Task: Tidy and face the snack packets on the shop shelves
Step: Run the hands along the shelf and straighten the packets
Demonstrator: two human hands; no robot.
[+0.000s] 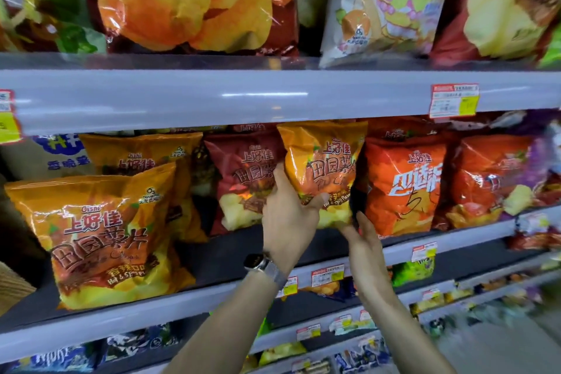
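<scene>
Head view: the left hand (pixel 288 222) grips the orange packet (pixel 324 167) by its left edge, thumb across the front. The right hand (pixel 362 237) props its lower right corner with fairly straight fingers. The packet stands upright, label out, over the shelf (pixel 230 255) between a maroon packet (pixel 243 179) and a red packet (pixel 403 188), probably steadied on both sides to seat it square in that gap.

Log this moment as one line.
stage: facing packets | left hand: grips orange packet, lower left | right hand: supports its lower right corner | place: at middle shelf
</scene>
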